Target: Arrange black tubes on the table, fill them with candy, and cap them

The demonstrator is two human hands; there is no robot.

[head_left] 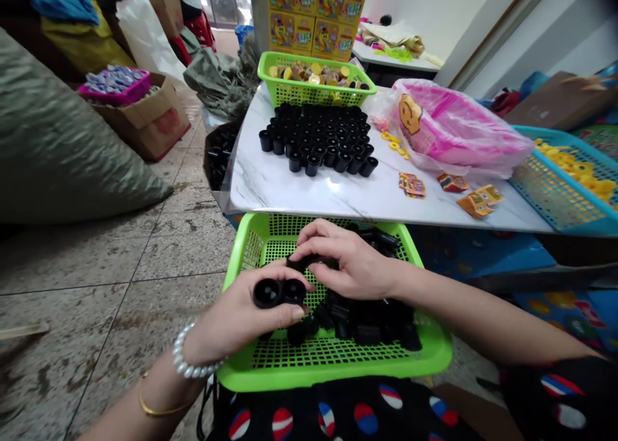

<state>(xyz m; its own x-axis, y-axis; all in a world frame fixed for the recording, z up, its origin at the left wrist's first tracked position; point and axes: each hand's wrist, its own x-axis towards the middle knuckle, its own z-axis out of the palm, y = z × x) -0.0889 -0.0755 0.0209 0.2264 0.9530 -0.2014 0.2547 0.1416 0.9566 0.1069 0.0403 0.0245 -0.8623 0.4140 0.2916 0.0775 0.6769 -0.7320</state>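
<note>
From afar, I had the left hand [234, 309] wrapped round two black cups [266, 293], side by side, hollow ends toward me. The grip of the right hand [355, 264] pinched a black piece [295, 262] just beside them, above the green basket [338, 378]. Beyond, a block of cups [328, 138] stood on the tabletop [290, 196].

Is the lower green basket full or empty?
Partly full: the lower green basket has black pieces heaped mostly at right, bare mesh showing along its near side.
</note>
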